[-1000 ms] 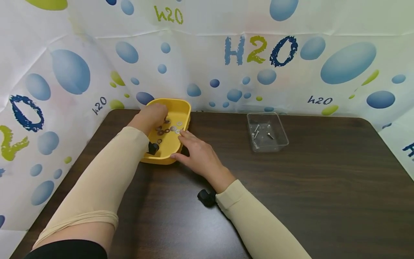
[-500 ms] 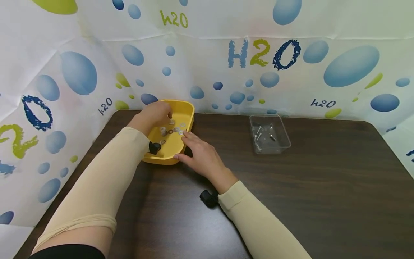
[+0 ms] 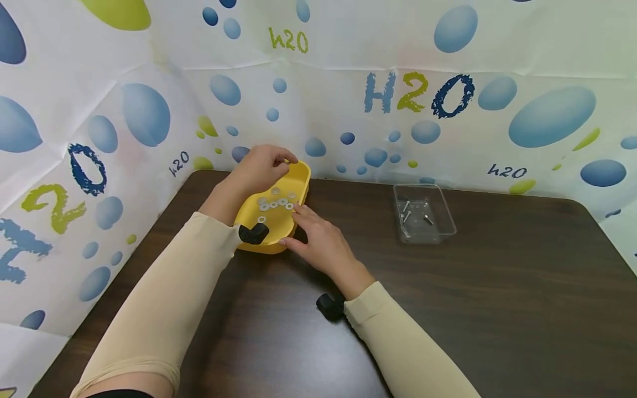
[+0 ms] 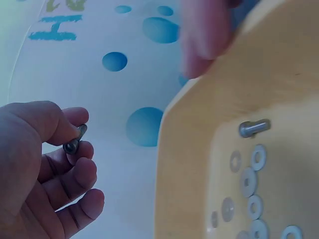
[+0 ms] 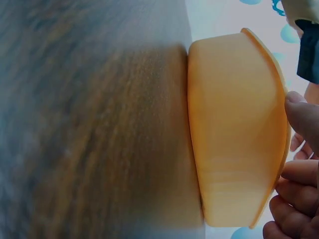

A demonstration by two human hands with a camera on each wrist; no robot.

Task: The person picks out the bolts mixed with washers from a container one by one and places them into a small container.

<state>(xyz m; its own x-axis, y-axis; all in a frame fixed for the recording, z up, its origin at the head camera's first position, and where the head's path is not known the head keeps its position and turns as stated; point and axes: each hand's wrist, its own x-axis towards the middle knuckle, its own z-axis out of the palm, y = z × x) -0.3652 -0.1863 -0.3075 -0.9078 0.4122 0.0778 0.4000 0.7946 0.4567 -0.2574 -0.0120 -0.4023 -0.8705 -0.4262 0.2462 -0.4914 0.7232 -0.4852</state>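
Observation:
Between thumb and fingertips my left hand (image 3: 261,168) pinches a small metal bolt (image 4: 75,140), held above the far end of the yellow tray (image 3: 273,235). Another metal bolt (image 4: 254,128) lies inside the tray, seen in the left wrist view. Several flat washers (image 3: 273,205) are scattered over the tray's floor. My right hand (image 3: 325,243) rests on the tray's near right rim, its thumb and fingers spread apart along the edge. From the right wrist view, these fingertips touch the rim of the tray wall (image 5: 237,134).
A clear plastic box (image 3: 423,235) with several metal bolts (image 3: 428,219) stands to the right on the dark wooden table (image 3: 497,276). A white printed sheet (image 3: 338,94) hangs behind and to the left of the table.
My left hand has risen out of the tray toward its far edge, the bolt now between its fingers. The right hand stays on the rim. The head view has shifted left.

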